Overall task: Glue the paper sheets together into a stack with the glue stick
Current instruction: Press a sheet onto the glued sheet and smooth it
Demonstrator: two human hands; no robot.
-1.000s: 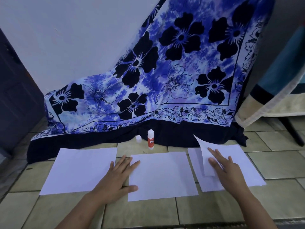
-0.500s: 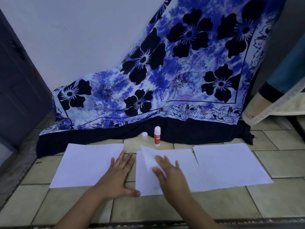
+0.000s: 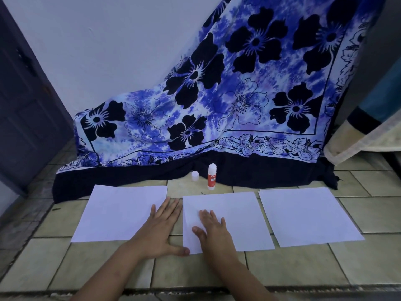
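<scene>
The right hand (image 3: 213,232) had left the right sheet (image 3: 308,216), where a second earlier it was lifting a top sheet by its corner. Half a second earlier it held that sheet, curled and half raised, over the middle sheet (image 3: 236,216). The carried sheet now lay flat on the middle sheet, no longer curled, and the right hand's fingers (image 3: 205,216) were spread flat upon it.

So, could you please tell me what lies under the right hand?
The middle sheet, flat on the tiled floor, with the right hand resting open on its left part. Whether anything lies beneath that sheet cannot be seen, since the paper covers it.
</scene>
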